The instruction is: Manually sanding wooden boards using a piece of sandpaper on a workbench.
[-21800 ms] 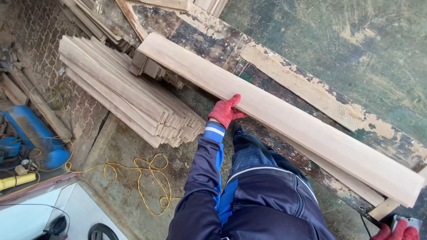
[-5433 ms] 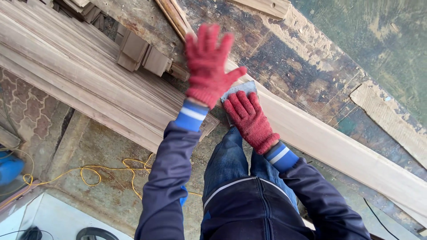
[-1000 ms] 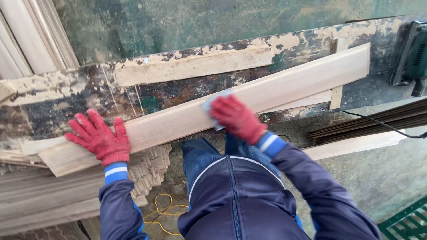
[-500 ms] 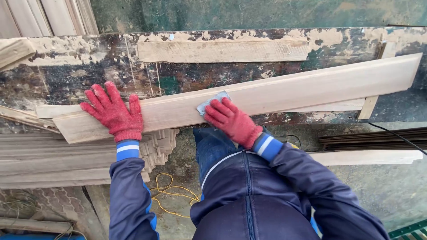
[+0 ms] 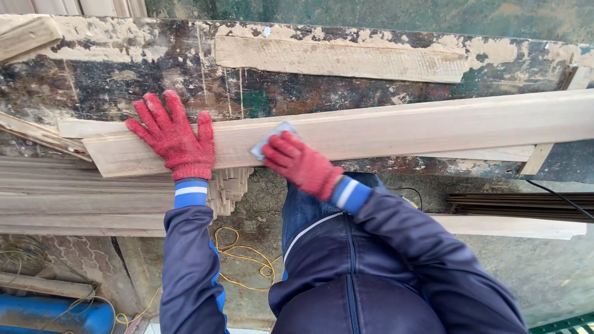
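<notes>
The table (image 5: 111, 74) is spanning the whole width of the view, its top worn, with dark stains and pale paint peeling away in patches. A rough flat strip of wood (image 5: 340, 59) is lying along its far part.

The long pale plank (image 5: 421, 127) is lying lengthwise along the near edge of the table, running from left of centre out past the right border. It is resting on thinner slats; one short slat (image 5: 537, 158) is sticking out from under it at the right.

Below the table edge, at the left, a stack of thin boards (image 5: 80, 204) is lying on the floor, cut ends facing the person. Another pale board (image 5: 513, 226) is lying on the floor at the right, beside a bundle of dark strips (image 5: 520, 205).

The person is standing against the table in a dark blue jacket and jeans, wearing red knitted gloves.

The left hand (image 5: 175, 137) is lying flat on the plank near its left end, fingers spread, pressing down.

The right hand (image 5: 300, 164) is curled over a grey sanding pad (image 5: 267, 139) and is holding it against the plank's near face; only a corner of the pad is showing.

A yellow cord (image 5: 244, 260) is looping across the floor between the person's legs and the stack. A blue cylinder (image 5: 55, 315) is lying at the bottom left corner.
</notes>
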